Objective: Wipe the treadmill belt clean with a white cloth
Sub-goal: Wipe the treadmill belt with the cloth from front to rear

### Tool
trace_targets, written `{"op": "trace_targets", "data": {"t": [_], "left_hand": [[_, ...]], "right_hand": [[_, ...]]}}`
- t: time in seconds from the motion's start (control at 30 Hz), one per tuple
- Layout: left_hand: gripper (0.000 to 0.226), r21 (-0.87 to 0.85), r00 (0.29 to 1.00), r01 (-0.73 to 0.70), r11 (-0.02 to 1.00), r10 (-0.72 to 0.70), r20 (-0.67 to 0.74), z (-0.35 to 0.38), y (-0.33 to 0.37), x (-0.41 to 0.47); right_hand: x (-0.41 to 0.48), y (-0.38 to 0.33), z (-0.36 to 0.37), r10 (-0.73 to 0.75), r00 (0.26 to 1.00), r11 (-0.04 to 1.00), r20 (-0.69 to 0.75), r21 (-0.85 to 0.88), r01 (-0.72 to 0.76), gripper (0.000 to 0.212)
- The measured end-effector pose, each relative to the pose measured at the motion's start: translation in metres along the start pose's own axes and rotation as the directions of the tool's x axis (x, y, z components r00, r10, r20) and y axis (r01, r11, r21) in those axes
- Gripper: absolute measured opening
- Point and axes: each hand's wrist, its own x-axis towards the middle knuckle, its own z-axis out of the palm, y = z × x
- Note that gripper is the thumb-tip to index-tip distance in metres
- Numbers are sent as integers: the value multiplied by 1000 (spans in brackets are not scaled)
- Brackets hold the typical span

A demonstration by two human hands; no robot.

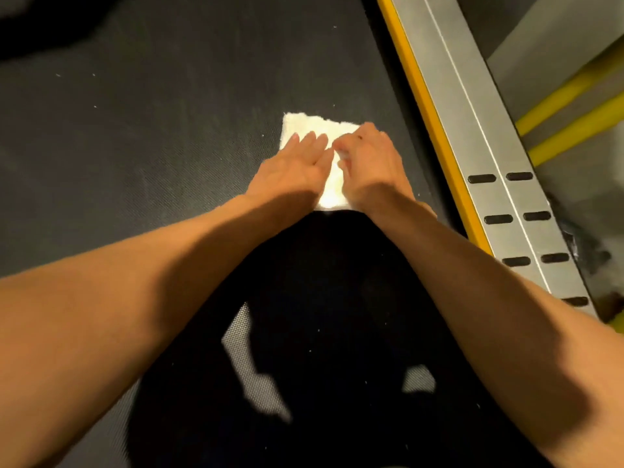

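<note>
The cloth [305, 125] is lying on the belt [169, 113], right of centre, close to the rail [472, 146]; the left hand [290, 167] is pressing it flat with straight fingers; the right hand [374, 163], just beside it, is curling its fingers into the fabric; pinched so, the cloth is likely risking bunching and skipping specks [94, 106]; drifting right, the knuckles could be scraping the rail.

My left hand [290, 170] lies flat, fingers straight and together, pressing the cloth [314, 125]. Just right of it (nearly touching), my right hand [371, 160] arches knuckles-up, fingers curled into the cloth. Both forearms are bare, converging forward.
</note>
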Motion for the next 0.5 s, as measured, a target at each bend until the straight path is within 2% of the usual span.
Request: {"op": "trace_targets", "data": {"t": [0.1,0.2,0.33,0.37,0.43,0.5], "left_hand": [[49,-29,992,83,996,-80,95,1,-3,31],[50,-59,991,101,993,-95,94,6,3,31],[49,-16,997,-75,997,75,12,16,10,4],[49,-23,999,-39,999,39,11,14,12,11],[50,-74,993,103,992,-99,64,3,15,24],[51,-88,984,161,983,-153,93,-1,22,34]], "right_hand": [[22,2,-7,40,999,999,-33,-23,-41,32],[16,6,-4,62,998,997,-13,-44,-63,32],[-1,22,4,51,999,999,0,1,-51,20],[3,21,3,45,999,998,-1,-42,-44,23],[15,19,-6,112,994,993,-20,25,-111,26],[18,18,-12,64,998,998,-27,16,-63,28]]}}
